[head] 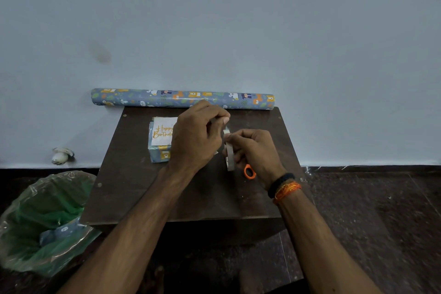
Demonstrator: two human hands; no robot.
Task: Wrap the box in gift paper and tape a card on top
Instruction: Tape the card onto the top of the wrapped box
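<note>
Right hand (254, 150) is gripping the tape roll (229, 153), left hand (198, 136) pinching its sticky, flimsy end, likely to tape the light card (163, 133) on the box (159, 154).

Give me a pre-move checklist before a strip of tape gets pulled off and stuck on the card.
1. Box wrapped in gift paper: ok, patterned paper covers its visible sides.
2. Card lying on top of the box: ok, though the left hand hides its right part.
3. Tape roll in hand: ok, the right hand grips it on edge above the table.
4. Free tape end lifted: cannot tell, left fingertips pinch at the roll's top.
5. Scissors within reach: ok, an orange handle shows beside the right hand.
6. Card already taped: cannot tell.
</note>
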